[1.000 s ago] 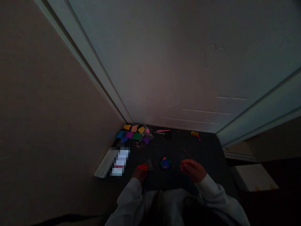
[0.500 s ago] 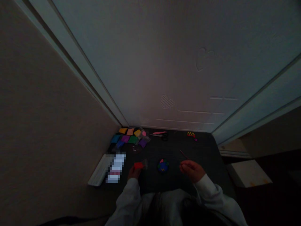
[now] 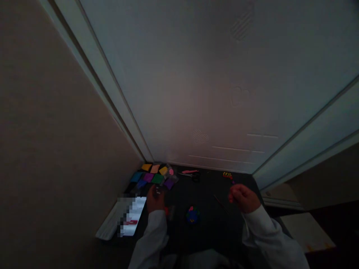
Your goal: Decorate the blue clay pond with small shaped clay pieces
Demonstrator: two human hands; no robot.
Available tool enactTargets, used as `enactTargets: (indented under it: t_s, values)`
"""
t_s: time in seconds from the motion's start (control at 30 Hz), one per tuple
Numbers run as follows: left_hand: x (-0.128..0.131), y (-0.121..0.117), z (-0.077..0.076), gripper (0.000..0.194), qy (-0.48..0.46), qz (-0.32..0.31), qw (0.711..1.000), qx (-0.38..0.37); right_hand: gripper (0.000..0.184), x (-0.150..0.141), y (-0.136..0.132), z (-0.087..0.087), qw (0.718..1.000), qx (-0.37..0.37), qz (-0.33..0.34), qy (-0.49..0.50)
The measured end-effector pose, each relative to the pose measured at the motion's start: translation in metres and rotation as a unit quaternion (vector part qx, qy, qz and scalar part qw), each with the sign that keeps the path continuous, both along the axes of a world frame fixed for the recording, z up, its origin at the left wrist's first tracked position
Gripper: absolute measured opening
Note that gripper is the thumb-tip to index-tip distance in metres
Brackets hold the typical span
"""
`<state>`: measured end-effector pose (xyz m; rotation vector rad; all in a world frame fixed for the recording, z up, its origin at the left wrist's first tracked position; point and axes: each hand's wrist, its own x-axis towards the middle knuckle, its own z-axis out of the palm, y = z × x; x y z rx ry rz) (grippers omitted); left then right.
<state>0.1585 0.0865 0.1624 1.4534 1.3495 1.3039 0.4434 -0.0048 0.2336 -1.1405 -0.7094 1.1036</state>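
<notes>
The scene is very dark. My left hand (image 3: pixel 155 200) reaches out over the dark floor mat (image 3: pixel 207 194), its fingers curled at the near edge of a cluster of coloured packets (image 3: pixel 153 175); something small and pale shows at its fingertips. A red packet (image 3: pixel 167 211) lies on the mat beside my left wrist. My right hand (image 3: pixel 243 198) is closed in a loose fist, with a thin stick (image 3: pixel 219 202) slanting out to its left. Between my arms sits a small round blue piece with coloured dots (image 3: pixel 192 215).
Pink-handled scissors (image 3: pixel 190 173) and a small beaded piece (image 3: pixel 227 175) lie at the foot of the white door (image 3: pixel 213 93). A white flat box (image 3: pixel 112 224) rests against the left wall. A pale box (image 3: pixel 308 231) stands at the right.
My left hand has let go of the red packet and moved forward to the coloured packets. My right hand has shifted right and away from me. The camera has tilted upward.
</notes>
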Motion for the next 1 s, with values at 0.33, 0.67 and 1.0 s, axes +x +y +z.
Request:
enactTargets:
  t_s: [0.33, 0.67, 1.0]
  values:
    - [0.041, 0.090, 0.165, 0.051, -0.229, 0.078, 0.945, 0.222, 0.016, 0.004, 0.033, 0.119, 0.982, 0.181, 0.014, -0.045]
    - [0.065, 0.032, 0.230, 0.019, -0.244, -0.174, 0.930, 0.211, 0.019, 0.009, 0.011, 0.147, 0.955, 0.284, 0.002, -0.084]
    - [0.047, -0.029, 0.220, 0.016, -0.031, -0.190, 0.961, 0.200, 0.018, -0.028, -0.018, 0.117, 0.930, 0.325, -0.005, -0.169]
